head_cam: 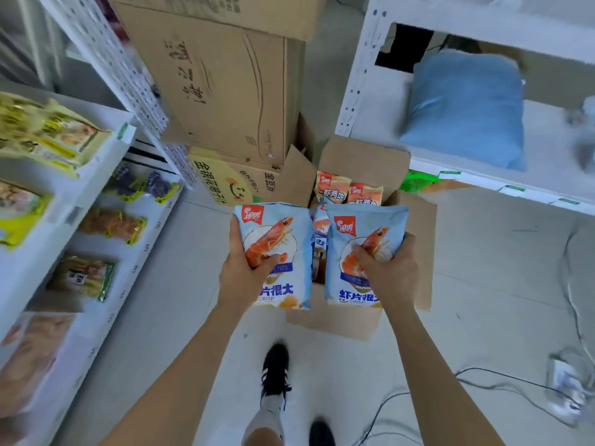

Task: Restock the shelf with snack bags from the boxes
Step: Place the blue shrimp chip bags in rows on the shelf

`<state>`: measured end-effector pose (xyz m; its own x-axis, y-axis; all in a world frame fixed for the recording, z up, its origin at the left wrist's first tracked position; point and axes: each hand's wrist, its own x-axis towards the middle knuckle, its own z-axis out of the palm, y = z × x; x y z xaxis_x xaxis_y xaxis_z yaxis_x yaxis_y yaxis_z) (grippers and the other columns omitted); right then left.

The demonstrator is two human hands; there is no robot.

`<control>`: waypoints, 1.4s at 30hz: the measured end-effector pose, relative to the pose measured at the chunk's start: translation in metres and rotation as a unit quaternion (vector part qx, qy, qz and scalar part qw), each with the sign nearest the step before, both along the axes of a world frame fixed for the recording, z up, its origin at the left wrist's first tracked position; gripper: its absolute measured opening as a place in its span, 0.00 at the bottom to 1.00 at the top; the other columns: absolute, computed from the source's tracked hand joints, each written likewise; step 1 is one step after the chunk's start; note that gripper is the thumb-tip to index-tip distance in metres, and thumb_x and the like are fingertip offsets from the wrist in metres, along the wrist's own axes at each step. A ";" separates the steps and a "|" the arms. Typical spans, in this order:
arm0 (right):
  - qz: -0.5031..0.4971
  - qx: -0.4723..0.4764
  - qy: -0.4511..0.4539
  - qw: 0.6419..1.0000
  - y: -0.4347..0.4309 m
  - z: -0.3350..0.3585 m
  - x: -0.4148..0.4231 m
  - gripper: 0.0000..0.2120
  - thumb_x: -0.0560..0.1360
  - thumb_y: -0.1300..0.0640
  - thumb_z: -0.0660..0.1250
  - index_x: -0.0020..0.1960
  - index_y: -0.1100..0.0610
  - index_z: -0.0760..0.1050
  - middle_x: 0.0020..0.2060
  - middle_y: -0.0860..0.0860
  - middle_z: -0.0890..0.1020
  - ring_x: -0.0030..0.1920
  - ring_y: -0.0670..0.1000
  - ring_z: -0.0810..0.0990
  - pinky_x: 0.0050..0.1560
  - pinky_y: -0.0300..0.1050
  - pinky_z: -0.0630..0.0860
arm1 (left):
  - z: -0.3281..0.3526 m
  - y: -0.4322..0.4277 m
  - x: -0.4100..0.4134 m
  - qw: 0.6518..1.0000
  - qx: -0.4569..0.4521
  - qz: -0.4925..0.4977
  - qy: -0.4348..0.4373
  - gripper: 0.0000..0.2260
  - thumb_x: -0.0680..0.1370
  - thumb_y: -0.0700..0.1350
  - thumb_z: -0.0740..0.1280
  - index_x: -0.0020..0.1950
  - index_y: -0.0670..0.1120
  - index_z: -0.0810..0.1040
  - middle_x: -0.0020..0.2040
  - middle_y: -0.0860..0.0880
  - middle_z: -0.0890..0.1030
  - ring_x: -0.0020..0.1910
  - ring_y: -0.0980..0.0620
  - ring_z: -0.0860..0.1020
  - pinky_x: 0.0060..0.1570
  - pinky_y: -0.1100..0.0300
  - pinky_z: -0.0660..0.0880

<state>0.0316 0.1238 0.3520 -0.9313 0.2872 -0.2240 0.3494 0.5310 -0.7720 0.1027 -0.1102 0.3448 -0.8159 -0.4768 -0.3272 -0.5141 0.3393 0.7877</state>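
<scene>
- shelf (154, 233) lies left of both hands; nearer the left one
- left hand (244, 275) curls round left bag (280, 233), thumb on its face; long axis points away from body
- right hand (386, 272) clutches right bag (363, 226) likewise; open box (363, 156) just beneath

We saw the left snack bag (289, 249) in pale blue, printed with an orange prawn on a white disc, a red logo patch at its top corner and dark blue lettering below. The right snack bag (360, 230) carried the same pale blue, prawn and red patch. Farther off, in the plain brown open box (363, 156), the orange bags (333, 185) showed red patches and dark lettering. The tall box (219, 91) was brown with dark brush script; the low box (219, 178) yellow. The cushion (467, 107) was light blue, the shelf (122, 284) white, our shoe (275, 368) black with white stripes, the floor (483, 268) pale grey.
</scene>
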 end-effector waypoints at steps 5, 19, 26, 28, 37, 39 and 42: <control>0.095 -0.002 0.022 0.995 -0.017 0.048 0.043 0.35 0.65 0.41 0.77 0.65 0.49 0.65 0.50 0.45 0.79 0.51 0.52 0.79 0.50 0.48 0.75 | 0.045 -0.014 0.067 0.997 0.006 0.069 0.030 0.47 0.72 0.50 0.75 0.76 0.65 0.42 0.58 0.54 0.79 0.52 0.48 0.80 0.51 0.50 0.78; 0.352 -0.059 0.060 0.932 -0.161 0.163 0.174 0.33 0.62 0.39 0.77 0.58 0.51 0.67 0.49 0.44 0.80 0.48 0.49 0.80 0.43 0.47 0.75 | 0.171 -0.076 0.304 0.940 -0.059 0.322 0.091 0.46 0.72 0.52 0.74 0.75 0.66 0.41 0.62 0.56 0.76 0.55 0.47 0.79 0.54 0.49 0.77; 0.438 -0.085 0.081 0.891 -0.271 0.208 0.272 0.30 0.63 0.39 0.76 0.54 0.50 0.66 0.47 0.45 0.80 0.51 0.52 0.80 0.49 0.55 0.77 | 0.223 -0.143 0.419 0.906 -0.111 0.393 0.108 0.46 0.73 0.51 0.73 0.77 0.63 0.41 0.58 0.56 0.76 0.55 0.47 0.80 0.53 0.52 0.77; 0.461 -0.095 0.091 0.878 -0.301 0.219 0.304 0.30 0.63 0.38 0.76 0.54 0.51 0.65 0.48 0.45 0.80 0.51 0.53 0.80 0.48 0.55 0.77 | 0.236 -0.162 0.454 0.899 -0.125 0.405 0.111 0.46 0.73 0.52 0.73 0.76 0.63 0.41 0.60 0.56 0.76 0.57 0.47 0.79 0.55 0.48 0.77; 0.546 -0.132 0.134 0.816 -0.430 0.278 0.420 0.32 0.62 0.34 0.74 0.53 0.50 0.64 0.47 0.46 0.79 0.48 0.53 0.80 0.45 0.56 0.79 | 0.288 -0.242 0.587 0.832 -0.180 0.508 0.128 0.46 0.72 0.55 0.74 0.75 0.66 0.42 0.63 0.53 0.78 0.55 0.46 0.80 0.53 0.44 0.78; 0.567 -0.133 0.145 0.800 -0.460 0.294 0.439 0.31 0.62 0.35 0.74 0.54 0.50 0.64 0.47 0.46 0.79 0.48 0.52 0.80 0.45 0.54 0.78 | 0.299 -0.262 0.607 0.817 -0.187 0.528 0.133 0.46 0.72 0.56 0.74 0.74 0.68 0.41 0.62 0.54 0.79 0.54 0.47 0.81 0.52 0.43 0.78; 0.599 -0.143 0.163 0.771 -0.505 0.315 0.464 0.31 0.64 0.36 0.75 0.55 0.51 0.65 0.46 0.46 0.79 0.48 0.53 0.80 0.44 0.53 0.79 | 0.315 -0.294 0.633 0.798 -0.181 0.552 0.161 0.46 0.72 0.56 0.74 0.73 0.69 0.40 0.58 0.57 0.79 0.51 0.48 0.82 0.51 0.44 0.79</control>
